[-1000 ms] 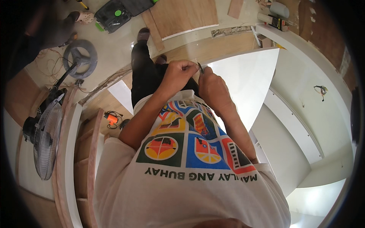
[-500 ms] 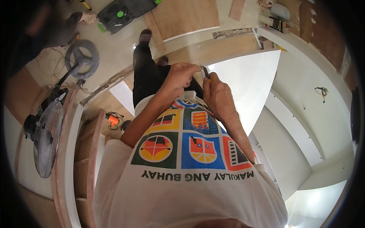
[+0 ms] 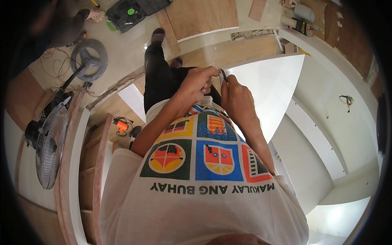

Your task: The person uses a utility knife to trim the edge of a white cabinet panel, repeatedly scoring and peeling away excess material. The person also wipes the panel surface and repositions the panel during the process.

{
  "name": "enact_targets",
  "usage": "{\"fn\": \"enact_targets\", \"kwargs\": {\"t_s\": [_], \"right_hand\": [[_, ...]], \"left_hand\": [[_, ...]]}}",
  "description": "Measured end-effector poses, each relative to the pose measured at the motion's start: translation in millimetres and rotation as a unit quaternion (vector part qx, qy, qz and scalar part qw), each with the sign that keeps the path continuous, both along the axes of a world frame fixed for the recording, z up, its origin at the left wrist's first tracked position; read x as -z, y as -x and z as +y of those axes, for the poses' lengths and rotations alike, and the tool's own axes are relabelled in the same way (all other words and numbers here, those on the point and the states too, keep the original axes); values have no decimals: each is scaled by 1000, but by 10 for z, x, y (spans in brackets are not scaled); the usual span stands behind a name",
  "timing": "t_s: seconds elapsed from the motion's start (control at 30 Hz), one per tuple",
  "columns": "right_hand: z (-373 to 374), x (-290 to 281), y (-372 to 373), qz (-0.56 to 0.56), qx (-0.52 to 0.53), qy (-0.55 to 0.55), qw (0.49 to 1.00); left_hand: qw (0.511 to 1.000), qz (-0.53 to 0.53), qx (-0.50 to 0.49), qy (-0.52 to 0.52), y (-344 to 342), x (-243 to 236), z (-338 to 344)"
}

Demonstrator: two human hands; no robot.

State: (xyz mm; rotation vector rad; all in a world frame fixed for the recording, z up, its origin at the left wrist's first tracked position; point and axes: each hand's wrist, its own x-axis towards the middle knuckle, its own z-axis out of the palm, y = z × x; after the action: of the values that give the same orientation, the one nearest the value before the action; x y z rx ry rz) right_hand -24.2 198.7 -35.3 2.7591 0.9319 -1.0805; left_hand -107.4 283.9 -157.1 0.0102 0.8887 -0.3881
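Note:
In front of my waist, my right hand [image 3: 237, 96] is wrapped round what looks like a utility knife [image 3: 223, 76], with a dark, narrow upper part and a bit of yellow-orange at the grip. Close beside its tip, my left hand [image 3: 198, 83] is closed, thumb and forefinger pinched together. A small pale sliver shows between the two hands, too small to name. What the left fingers hold, if anything, is hidden. A large white panel [image 3: 265, 90] with a curved-looking edge lies just beyond my right hand.
At left stand a fan [image 3: 53, 143] and a grey round base [image 3: 98, 63] with loose wires. An orange power tool [image 3: 121, 125] lies by wooden shelving [image 3: 100, 171]. Farther off are a black toolbox [image 3: 124, 16], plywood [image 3: 204, 18] and another person's shoe [image 3: 96, 15]. Wires [image 3: 347, 101] poke out at right.
Both hands have shifted slightly, and the knife's upper part has turned a little between them. My grip on it stays the same. The whole view has moved slightly.

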Motion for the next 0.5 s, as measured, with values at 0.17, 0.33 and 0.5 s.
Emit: {"fn": "enact_targets", "kwargs": {"t_s": [0.17, 0.33, 0.5], "right_hand": [[28, -11, 27, -10, 1, 12, 1000], [6, -35, 5, 1, -4, 28, 1000], [49, -97, 17, 20, 7, 32, 999]], "left_hand": [[1000, 10, 0, 2, -12, -39, 12], [1000, 15, -3, 15, -12, -49, 1], [1000, 21, -1, 12, -18, -38, -12]]}}
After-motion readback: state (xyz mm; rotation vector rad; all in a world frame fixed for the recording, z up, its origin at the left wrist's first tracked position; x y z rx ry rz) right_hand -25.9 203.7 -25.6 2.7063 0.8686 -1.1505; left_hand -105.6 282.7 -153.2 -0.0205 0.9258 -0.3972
